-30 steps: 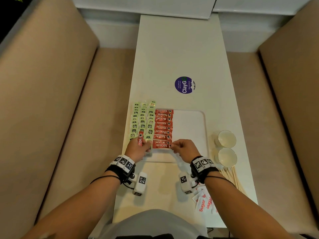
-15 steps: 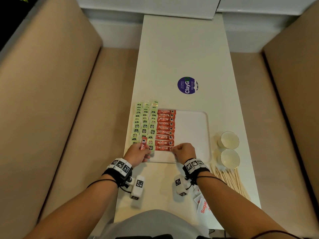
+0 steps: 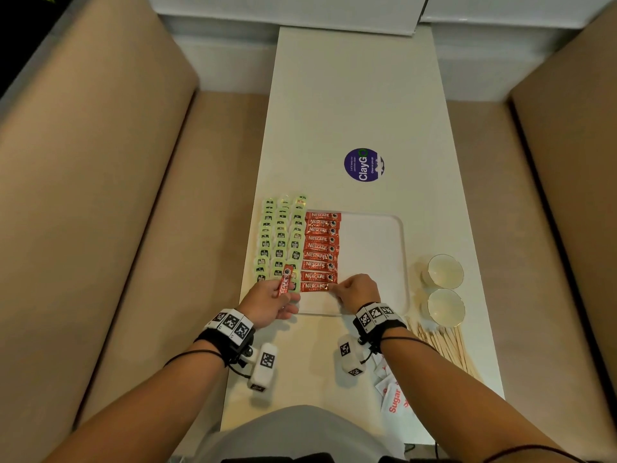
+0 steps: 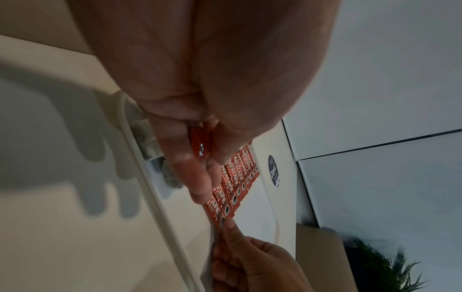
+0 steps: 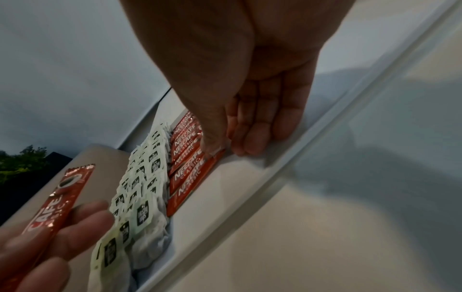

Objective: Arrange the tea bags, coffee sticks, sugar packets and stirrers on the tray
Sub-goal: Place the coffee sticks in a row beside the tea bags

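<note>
Nine coffee sticks [image 3: 321, 250] lay rowed on the tray [image 3: 374, 248]; the right hand [image 3: 358, 291] pinched the nearest one's end. The left hand [image 3: 267, 304] gripped a tenth stick [image 3: 284, 285]. Two cups [image 3: 444, 287] stood alongside.

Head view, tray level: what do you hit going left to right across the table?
tea bags → coffee sticks → bare part of the tray → two paper cups
</note>
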A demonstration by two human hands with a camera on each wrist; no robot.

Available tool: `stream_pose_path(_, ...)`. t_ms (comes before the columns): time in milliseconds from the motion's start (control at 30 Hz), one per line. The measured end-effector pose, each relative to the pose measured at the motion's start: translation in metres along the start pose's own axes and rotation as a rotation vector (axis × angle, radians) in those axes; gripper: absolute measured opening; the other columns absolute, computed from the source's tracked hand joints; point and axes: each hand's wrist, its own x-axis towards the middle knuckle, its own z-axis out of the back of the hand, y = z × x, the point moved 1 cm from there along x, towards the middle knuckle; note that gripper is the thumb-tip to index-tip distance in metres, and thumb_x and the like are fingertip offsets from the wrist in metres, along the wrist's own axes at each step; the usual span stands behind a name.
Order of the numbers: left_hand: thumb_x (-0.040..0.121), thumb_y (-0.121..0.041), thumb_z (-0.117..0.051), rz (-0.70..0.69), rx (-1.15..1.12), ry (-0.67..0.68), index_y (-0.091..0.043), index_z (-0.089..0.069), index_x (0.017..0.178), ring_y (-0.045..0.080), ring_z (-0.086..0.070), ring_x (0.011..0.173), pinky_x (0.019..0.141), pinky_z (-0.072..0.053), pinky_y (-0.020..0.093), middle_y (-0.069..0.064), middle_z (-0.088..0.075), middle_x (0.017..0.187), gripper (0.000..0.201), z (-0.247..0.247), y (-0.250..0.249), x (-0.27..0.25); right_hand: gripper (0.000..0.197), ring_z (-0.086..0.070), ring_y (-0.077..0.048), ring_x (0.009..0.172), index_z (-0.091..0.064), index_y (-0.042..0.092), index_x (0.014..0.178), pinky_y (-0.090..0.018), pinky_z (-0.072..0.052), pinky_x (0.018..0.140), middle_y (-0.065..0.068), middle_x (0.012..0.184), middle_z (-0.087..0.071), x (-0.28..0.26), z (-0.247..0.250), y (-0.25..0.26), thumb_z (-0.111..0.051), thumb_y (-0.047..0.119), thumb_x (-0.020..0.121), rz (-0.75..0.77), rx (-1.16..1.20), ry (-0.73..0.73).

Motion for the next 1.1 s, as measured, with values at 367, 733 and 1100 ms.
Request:
stream_pose_path(367,0.098,-0.012,-0.063,-0.053,0.119,0.066,-0.004,-0.071,0.1,0.011,-0.058,0.057,0.049,-0.043,0.019,0.006,-0.075,0.085,0.012,-0.002,-0.003,-0.002,0.032,-0.061,-0.01,0.064,-0.072,0.016,0.085,-0.03,-0.053,0.071,-0.006,0.078,-0.072,-0.023,0.019,0.024,-0.059,0.042,0.1,0.345,0.139,0.144)
stream_pose_path(733,0.103,-0.018,-0.053,-0.051,0.153,0.013,0.0,-0.067,0.102,0.013,-0.056,0.058,0.05,-0.043,0.021,0.008,-0.069,0.084,0.023,-0.005,-0.001,0.006,0.01,-0.06,-0.007,0.065,-0.076,0.009,0.09,-0.02,-0.049,0.066,0.0,0.079,-0.072,-0.021,0.018,0.016,-0.068,0.014,0.095,0.306,0.209,0.175)
stream_pose_path(1100,0.092,-0.024,-0.057,-0.203,0.752,-0.09,-0.022,-0.066,0.092,0.015,-0.063,0.076,0.073,-0.054,0.032,-0.006,-0.066,0.083,0.009,-0.011,-0.003,0.015,0.019,-0.062,-0.012,0.069,-0.071,0.016,0.079,-0.025,-0.049,0.07,0.003,0.073,-0.068,-0.019,0.014,-0.02,-0.061,0.017,0.095,0.151,-0.018,0.097)
